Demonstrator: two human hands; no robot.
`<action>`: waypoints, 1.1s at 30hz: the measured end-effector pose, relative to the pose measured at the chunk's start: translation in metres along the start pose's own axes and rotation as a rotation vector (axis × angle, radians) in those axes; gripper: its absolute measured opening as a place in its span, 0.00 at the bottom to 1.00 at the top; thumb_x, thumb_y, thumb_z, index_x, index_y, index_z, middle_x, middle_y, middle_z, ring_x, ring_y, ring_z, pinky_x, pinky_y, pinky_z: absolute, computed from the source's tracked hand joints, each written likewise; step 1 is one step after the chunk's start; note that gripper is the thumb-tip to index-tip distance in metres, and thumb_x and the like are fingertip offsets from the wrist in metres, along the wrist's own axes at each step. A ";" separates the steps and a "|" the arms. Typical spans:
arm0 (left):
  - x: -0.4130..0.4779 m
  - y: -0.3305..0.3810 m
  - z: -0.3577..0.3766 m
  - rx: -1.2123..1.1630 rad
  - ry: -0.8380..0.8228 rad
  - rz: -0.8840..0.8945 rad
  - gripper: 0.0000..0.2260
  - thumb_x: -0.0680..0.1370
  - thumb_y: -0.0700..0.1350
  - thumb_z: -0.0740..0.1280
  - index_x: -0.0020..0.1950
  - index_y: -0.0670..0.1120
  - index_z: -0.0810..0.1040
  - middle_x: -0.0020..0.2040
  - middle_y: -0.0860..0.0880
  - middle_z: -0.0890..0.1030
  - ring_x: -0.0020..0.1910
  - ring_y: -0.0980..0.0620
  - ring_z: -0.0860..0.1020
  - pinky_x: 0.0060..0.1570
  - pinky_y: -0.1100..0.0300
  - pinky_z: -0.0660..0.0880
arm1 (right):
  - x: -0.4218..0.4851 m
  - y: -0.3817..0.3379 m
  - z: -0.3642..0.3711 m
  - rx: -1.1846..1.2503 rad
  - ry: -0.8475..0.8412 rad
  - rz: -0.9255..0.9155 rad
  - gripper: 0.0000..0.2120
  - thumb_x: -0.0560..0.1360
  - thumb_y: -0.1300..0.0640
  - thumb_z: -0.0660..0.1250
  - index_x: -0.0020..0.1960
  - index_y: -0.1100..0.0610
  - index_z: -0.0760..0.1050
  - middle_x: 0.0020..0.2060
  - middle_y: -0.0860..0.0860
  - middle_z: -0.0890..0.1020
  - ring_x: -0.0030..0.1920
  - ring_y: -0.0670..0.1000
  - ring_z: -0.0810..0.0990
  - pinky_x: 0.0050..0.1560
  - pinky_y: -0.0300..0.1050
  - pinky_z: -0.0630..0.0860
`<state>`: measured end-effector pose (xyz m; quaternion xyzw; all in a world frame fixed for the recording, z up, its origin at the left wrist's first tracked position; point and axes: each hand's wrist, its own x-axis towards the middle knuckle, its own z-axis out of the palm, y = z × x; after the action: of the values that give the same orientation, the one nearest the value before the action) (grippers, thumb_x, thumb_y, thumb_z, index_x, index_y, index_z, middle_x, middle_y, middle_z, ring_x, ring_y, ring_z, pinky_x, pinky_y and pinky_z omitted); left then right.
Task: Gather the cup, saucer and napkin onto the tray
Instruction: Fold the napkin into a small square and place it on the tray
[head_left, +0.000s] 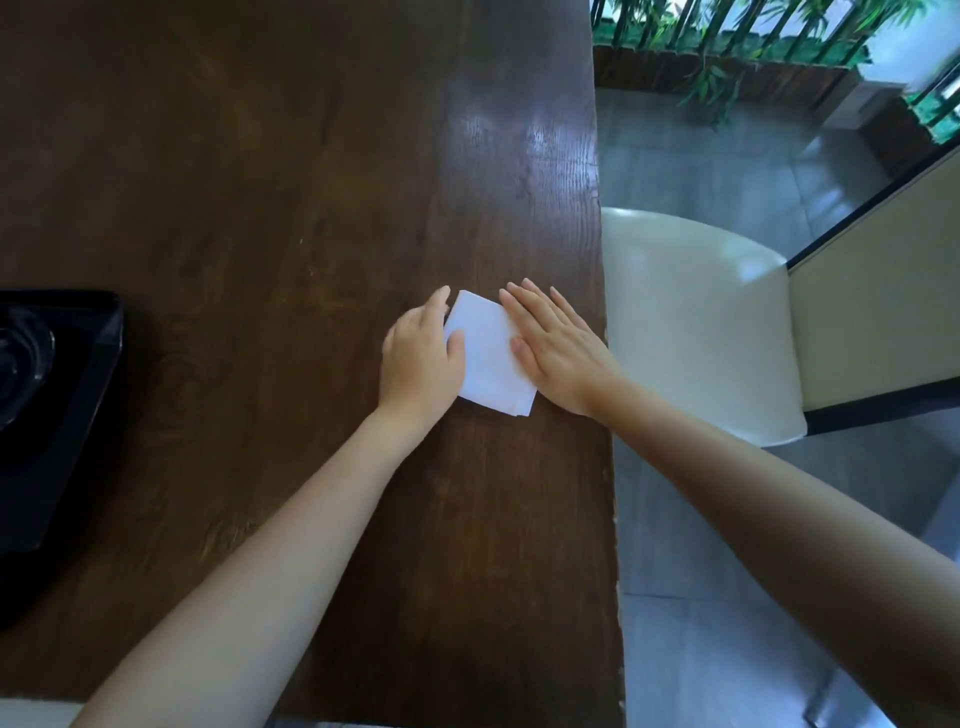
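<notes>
A folded white napkin (488, 356) lies flat on the dark wooden table (270, 197), close to its right edge. My left hand (422, 364) rests on the napkin's left side, fingers curled over its edge and thumb on top. My right hand (558, 345) lies flat and open, fingers together, pressing on the napkin's right edge. A black tray (88, 384) sits at the far left of the view, cut off by the frame. Something dark and glassy (21, 364) sits in it; I cannot tell whether it is the cup or saucer.
A cream chair (696, 322) stands just past the table's right edge, on a grey tiled floor (701, 597). Green plants behind dark bars (727, 36) fill the top right. A pale panel with dark trim (883, 291) stands at the right.
</notes>
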<state>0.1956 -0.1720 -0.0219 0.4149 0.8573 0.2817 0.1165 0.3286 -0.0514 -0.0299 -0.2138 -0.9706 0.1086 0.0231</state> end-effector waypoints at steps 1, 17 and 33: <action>0.003 0.008 -0.001 -0.092 0.053 -0.043 0.21 0.79 0.46 0.60 0.71 0.46 0.64 0.63 0.45 0.76 0.62 0.47 0.73 0.59 0.54 0.71 | 0.000 0.000 0.000 0.004 -0.001 -0.002 0.24 0.82 0.53 0.47 0.76 0.58 0.50 0.76 0.53 0.57 0.77 0.50 0.49 0.77 0.48 0.43; 0.003 0.032 -0.031 -0.620 -0.066 -0.234 0.08 0.77 0.51 0.64 0.49 0.46 0.72 0.44 0.51 0.78 0.43 0.50 0.78 0.40 0.56 0.76 | 0.010 -0.008 -0.034 0.758 0.113 0.383 0.15 0.80 0.52 0.57 0.62 0.55 0.73 0.56 0.48 0.79 0.56 0.46 0.76 0.53 0.36 0.69; -0.026 0.068 -0.106 -0.636 0.285 -0.113 0.12 0.79 0.53 0.61 0.44 0.45 0.71 0.36 0.54 0.75 0.34 0.56 0.74 0.31 0.63 0.70 | 0.025 -0.091 -0.123 0.862 0.553 0.601 0.20 0.78 0.48 0.58 0.30 0.52 0.59 0.27 0.45 0.68 0.27 0.44 0.65 0.28 0.30 0.65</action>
<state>0.2101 -0.1992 0.1029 0.2663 0.7559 0.5828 0.1342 0.2801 -0.0966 0.1097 -0.4708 -0.6939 0.4350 0.3280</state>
